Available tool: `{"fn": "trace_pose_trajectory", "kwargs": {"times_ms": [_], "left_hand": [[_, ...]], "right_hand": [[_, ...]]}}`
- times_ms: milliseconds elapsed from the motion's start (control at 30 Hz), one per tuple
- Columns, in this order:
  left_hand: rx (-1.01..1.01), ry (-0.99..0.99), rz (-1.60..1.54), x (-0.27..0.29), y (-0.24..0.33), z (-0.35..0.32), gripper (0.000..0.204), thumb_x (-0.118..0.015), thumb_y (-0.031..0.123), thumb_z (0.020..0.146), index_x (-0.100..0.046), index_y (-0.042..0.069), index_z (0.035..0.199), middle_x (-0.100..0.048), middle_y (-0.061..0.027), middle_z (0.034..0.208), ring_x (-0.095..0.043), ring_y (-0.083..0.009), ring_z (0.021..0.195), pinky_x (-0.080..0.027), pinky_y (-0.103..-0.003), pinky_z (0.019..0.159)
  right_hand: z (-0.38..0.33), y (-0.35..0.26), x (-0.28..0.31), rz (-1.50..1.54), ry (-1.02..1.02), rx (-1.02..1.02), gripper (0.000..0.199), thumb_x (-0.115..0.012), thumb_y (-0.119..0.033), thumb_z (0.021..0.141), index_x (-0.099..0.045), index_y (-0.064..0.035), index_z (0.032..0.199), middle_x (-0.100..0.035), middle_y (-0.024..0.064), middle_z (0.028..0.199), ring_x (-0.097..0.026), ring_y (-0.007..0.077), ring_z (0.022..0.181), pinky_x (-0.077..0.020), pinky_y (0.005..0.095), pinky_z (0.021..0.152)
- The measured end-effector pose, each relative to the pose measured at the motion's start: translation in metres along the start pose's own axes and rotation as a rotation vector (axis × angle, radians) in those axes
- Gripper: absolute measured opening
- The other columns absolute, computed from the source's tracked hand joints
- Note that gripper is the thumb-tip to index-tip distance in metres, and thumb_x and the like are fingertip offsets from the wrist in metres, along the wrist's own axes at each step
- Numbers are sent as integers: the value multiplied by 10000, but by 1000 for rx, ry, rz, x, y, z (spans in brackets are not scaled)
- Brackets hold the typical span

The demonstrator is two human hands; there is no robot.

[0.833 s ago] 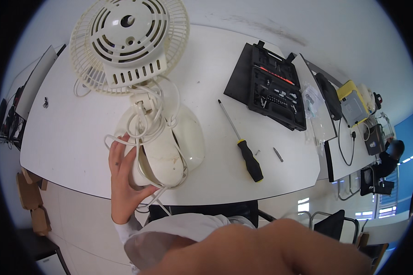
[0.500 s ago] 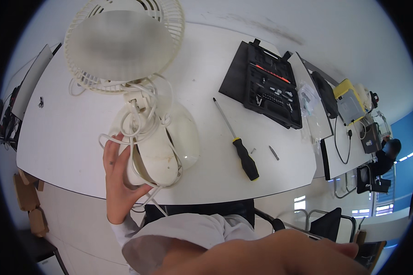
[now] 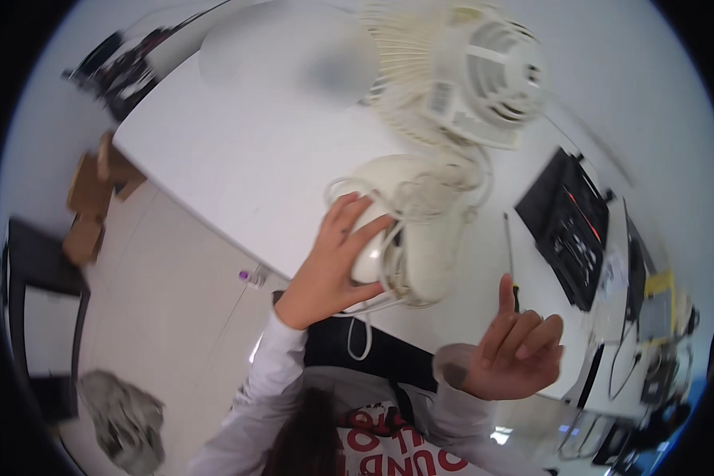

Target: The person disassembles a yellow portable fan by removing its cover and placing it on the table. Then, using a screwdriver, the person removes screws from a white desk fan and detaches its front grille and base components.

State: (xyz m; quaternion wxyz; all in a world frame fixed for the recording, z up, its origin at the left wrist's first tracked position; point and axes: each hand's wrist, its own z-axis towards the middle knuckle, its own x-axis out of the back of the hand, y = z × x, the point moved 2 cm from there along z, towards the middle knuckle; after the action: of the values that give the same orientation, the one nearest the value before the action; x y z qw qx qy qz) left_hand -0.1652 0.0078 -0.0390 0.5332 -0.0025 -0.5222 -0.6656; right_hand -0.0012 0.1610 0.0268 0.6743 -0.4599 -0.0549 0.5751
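A cream table fan lies on the white table (image 3: 222, 159). Its caged head (image 3: 492, 71) is at the far side and its rounded base (image 3: 438, 254) is nearer me. My left hand (image 3: 321, 266) grips the left shell of the base, fingers on top and thumb at the near end. A dark gap shows between the shells beside my fingers. White cord (image 3: 366, 337) loops over the base and hangs past the table edge. My right hand (image 3: 520, 349) is raised near the table's front edge, one finger stretched up, the others loosely curled, nothing visible in it. Behind that finger lies a screwdriver (image 3: 508, 238).
An open black tool case (image 3: 571, 246) with bits lies to the right. Left of the fan head is a pale blurred shape (image 3: 285, 55) I cannot make out. Cardboard boxes (image 3: 91, 202) and grey cloth (image 3: 123, 420) lie on the floor at left. A yellow-and-grey case (image 3: 657, 305) stands far right.
The view has swung left, so the fan appears farther right. My right hand has moved from close under the camera to near the table's front edge. My left hand stays on the base.
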Motion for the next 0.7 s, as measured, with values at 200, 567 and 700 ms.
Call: {"fn": "trace_pose_trajectory", "kwargs": {"times_ms": [200,567,700], "left_hand": [[181,212,-4,-3,30,-51,536,-748,90,714,-575,89,1221,-429,-153,1365,-382,-360,1260,-353,-434,1037],[247,-41,304,-36,45,-103,154,-667,154,826,-573,51,889,-590,-110,780,-592,-300,795,-459,-407,705],[147,-271,49,-26,85,-92,182,-634,202,868,-539,59,806,-552,-111,623,-585,-302,568,-456,-400,506]], "right_hand": [[-48,12,15,-1046,-95,-146,101,-548,-67,860,-537,-3,937,-610,124,799,-612,239,745,-448,413,913],[-49,23,6,-1231,-461,-269,223,-589,-32,846,-600,-19,1067,-659,105,926,-615,282,823,-474,364,742],[-62,15,10,-938,-418,-526,228,-520,-80,922,-606,-4,1120,-677,117,964,-622,231,816,-474,319,768]]}}
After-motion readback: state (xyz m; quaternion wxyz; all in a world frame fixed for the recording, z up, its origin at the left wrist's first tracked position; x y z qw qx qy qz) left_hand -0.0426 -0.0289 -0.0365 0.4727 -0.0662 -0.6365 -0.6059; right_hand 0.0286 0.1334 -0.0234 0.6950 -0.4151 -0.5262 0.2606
